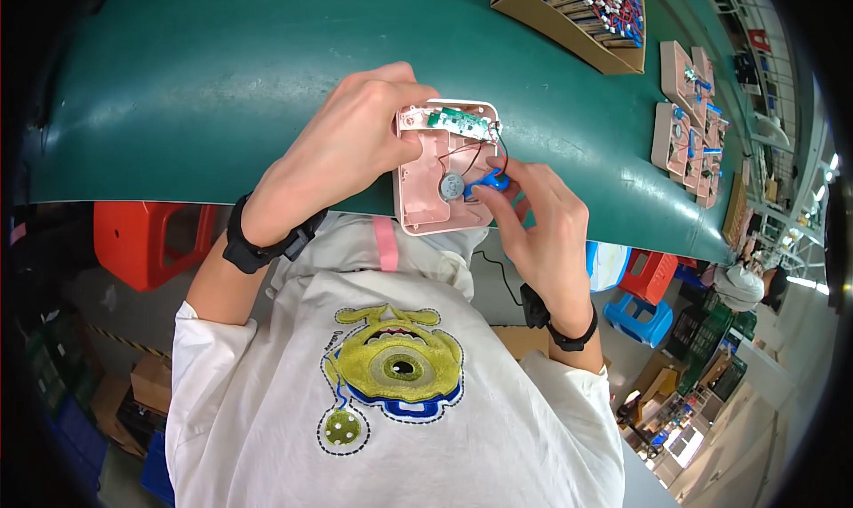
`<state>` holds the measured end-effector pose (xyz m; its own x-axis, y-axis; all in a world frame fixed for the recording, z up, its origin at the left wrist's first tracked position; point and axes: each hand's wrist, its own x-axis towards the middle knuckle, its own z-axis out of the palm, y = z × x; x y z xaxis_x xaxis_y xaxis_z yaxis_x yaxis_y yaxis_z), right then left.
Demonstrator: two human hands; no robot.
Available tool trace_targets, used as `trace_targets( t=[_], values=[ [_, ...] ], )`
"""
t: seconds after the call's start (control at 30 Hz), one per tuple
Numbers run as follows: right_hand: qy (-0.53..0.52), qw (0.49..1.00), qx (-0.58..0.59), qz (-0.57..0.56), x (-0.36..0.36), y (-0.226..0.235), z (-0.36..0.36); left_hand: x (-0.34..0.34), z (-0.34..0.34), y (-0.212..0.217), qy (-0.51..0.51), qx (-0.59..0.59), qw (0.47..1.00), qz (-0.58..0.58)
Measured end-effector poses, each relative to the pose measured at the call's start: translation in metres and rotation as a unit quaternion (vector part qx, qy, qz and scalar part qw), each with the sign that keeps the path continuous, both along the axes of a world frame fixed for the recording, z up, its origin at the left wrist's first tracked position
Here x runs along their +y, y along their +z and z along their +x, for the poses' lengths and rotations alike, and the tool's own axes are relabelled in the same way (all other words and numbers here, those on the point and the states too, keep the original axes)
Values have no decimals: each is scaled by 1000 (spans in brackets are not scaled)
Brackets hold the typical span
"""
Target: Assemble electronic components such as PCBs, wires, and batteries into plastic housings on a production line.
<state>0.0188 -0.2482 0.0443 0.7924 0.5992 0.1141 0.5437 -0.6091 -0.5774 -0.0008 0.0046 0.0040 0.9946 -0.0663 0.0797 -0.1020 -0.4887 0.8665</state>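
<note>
A pink plastic housing (419, 188) is held tilted at the front edge of the green table, its hollow side facing me. My left hand (369, 121) grips its upper left wall, thumb inside and fingers behind. A green circuit board (458, 122) lies along the top of the housing, with thin red and black wires running from it. Lower down inside sits a round grey disc, like a small speaker (451, 186). Between its thumb and fingers, my right hand (544, 215) pinches a small blue wired part (490, 183) over the housing's right side. The fingers partly cover that part.
A cardboard box (569, 24) of blue packs with red and black leads stands at the far right. Several similar pink housings (675, 139) with parts inside lie along the table's right side. Red stools (133, 241) and a blue stool (640, 319) stand below table level.
</note>
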Motion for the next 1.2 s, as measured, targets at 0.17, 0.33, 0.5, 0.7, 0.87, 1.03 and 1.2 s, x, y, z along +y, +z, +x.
trace_targets(
  t=[0.17, 0.33, 0.5, 0.7, 0.87, 1.03, 1.2],
  values=[
    [-10, 999, -38, 0, 2, 5, 0, -4, -2, 2, 6, -22, 1000, -3],
    [-39, 996, -61, -44, 2, 22, 3, -6, -3, 5, 13, -22, 999, 26],
    [73, 991, -110, -31, 0, 29, 35, -10, -2, 7, -2, -35, 999, 39],
    [115, 992, -42, -21, -8, 23, 38, -9, 2, 5, -11, -52, 997, 57],
    [50, 992, -74, -93, 10, 16, 25, -11, 3, 10, -8, -20, 998, 62],
    [41, 985, -70, -154, 17, 16, 25, -11, 3, 11, -22, -17, 997, 77],
    [51, 979, -110, -163, 21, 11, 28, -11, 4, 6, -23, -32, 996, 82]
  ],
)
